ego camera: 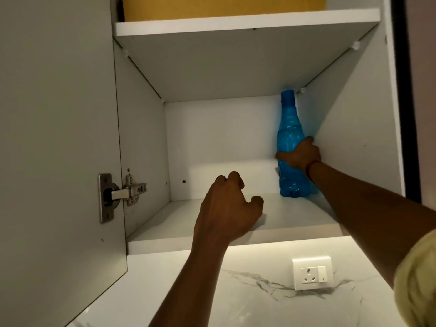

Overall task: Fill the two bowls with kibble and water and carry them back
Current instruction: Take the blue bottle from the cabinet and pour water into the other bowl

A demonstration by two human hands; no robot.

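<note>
Wall cabinet open, door (59, 138) swung left, metal hinge (122, 197) on its inner face. Blue bottle (288, 128) upright in back right corner of lower shelf (188, 232), beside right wall. Right hand (300, 154) grips bottle mid-body, fingers (280, 156) wrapped round it; red thread (311, 167) on wrist. Left hand (226, 208) above shelf front, fingers curled, holding nothing. Yellow-brown box (224, 5) on upper shelf (236, 22). Wall socket (312, 273) on marbled wall (236, 303) below cabinet.
</note>
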